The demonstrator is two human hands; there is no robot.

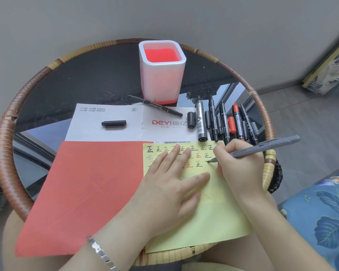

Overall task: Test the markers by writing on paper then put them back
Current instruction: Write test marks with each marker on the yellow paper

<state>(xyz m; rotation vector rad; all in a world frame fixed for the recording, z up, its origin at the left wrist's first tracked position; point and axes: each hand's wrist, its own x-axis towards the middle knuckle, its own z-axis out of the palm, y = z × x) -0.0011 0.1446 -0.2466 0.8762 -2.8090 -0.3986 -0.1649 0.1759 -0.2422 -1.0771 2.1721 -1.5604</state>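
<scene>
Bracelet (101, 251) on my left wrist, bottom of frame. My left hand (170, 184) lies flat, fingers spread, pressing yellow paper (213, 222) at lower right. My right hand (241, 167) pinches grey marker (262, 147), tip touching paper beside rows of written characters. Red paper (86, 192) lies left of yellow. Uncapped markers (213, 118) in row, centre right, caps among them. Loose cap (114, 123) on white sheet (106, 133). One black marker (157, 106) lies just before holder (161, 75), upper centre.
</scene>
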